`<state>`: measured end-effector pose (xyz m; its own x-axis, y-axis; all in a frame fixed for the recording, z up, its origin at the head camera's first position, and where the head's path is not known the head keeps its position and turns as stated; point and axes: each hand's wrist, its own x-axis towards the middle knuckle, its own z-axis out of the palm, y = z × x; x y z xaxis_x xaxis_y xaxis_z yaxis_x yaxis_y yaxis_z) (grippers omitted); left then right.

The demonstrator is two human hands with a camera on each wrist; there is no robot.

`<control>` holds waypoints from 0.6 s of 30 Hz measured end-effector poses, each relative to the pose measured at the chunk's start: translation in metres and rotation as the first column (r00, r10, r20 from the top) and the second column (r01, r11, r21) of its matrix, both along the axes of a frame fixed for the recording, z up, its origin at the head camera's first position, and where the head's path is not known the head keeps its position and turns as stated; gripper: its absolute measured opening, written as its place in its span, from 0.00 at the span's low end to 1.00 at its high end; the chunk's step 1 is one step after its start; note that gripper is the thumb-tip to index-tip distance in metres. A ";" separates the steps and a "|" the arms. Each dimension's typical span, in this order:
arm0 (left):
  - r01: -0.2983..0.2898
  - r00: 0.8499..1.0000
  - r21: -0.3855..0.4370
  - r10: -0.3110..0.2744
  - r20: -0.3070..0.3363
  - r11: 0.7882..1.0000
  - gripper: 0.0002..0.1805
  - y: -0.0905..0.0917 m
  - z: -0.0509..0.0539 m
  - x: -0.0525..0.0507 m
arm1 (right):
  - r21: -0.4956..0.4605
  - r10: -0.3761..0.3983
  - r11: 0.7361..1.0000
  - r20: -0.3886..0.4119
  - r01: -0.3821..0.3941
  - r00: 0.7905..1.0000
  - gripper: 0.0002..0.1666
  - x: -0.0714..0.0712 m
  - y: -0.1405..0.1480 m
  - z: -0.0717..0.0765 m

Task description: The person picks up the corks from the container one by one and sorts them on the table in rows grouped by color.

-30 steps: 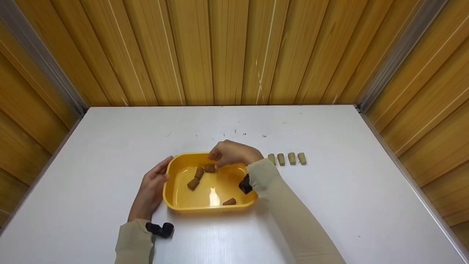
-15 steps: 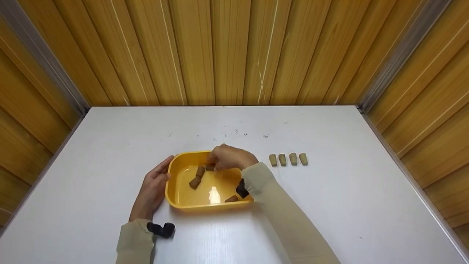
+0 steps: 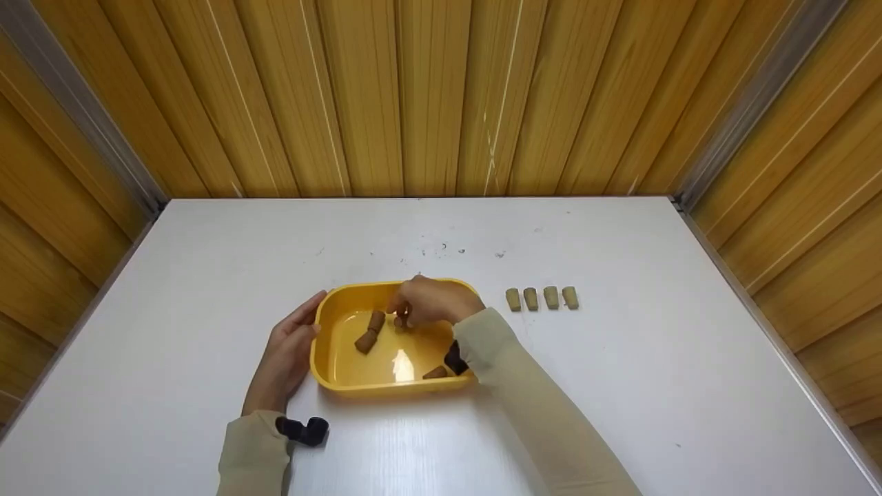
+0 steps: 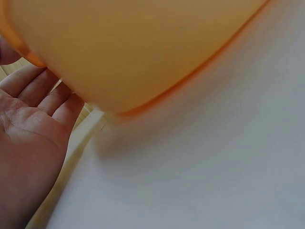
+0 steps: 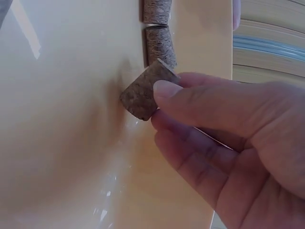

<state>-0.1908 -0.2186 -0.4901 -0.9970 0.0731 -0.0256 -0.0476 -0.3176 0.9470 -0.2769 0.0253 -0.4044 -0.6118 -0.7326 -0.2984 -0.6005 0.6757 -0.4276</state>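
A yellow plastic tub (image 3: 386, 390) stands on the white table. My left hand (image 3: 291, 348) holds its left side, thumb at the rim and fingers along the outer wall; in the left wrist view that hand (image 4: 35, 114) shows beside the wall. Inside the tub, my right hand (image 3: 434, 301) pinches a brown cork stopper (image 5: 143, 93) between thumb and fingers. Two more brown corks (image 3: 371, 333) lie end to end to its left on the tub floor. Another brown cork (image 3: 435, 373) is by the near wall, partly hidden by that wall.
Several paler, greenish tapered corks (image 3: 551, 298) stand in a row on the table (image 3: 661, 386), right of the tub. Dark specks mark the tabletop behind the tub. Wood-patterned panels (image 3: 427, 103) close off the back and both sides.
My right hand has reached down to the cork near the tub's far wall, pinched it and drawn it slightly towards me. The left hand stays at the tub's side.
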 end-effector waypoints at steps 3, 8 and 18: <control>-0.002 1.000 0.011 0.002 0.003 1.000 0.34 0.000 0.000 0.000 | 0.004 -0.001 1.000 0.008 0.001 1.000 0.17 0.001 0.001 -0.002; -0.004 1.000 0.030 0.003 0.007 1.000 0.33 0.000 0.000 0.001 | 0.014 0.006 1.000 -0.008 -0.006 1.000 0.14 0.001 0.003 -0.006; 0.001 1.000 0.022 -0.001 0.002 1.000 0.33 0.000 -0.001 0.001 | -0.017 0.025 1.000 0.005 -0.025 1.000 0.12 -0.002 0.009 -0.006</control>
<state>-0.1902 -0.2185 -0.4907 -0.9969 0.0743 -0.0260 -0.0498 -0.3384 0.9397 -0.2788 0.0347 -0.4102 -0.5919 -0.7525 -0.2886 -0.6146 0.6531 -0.4424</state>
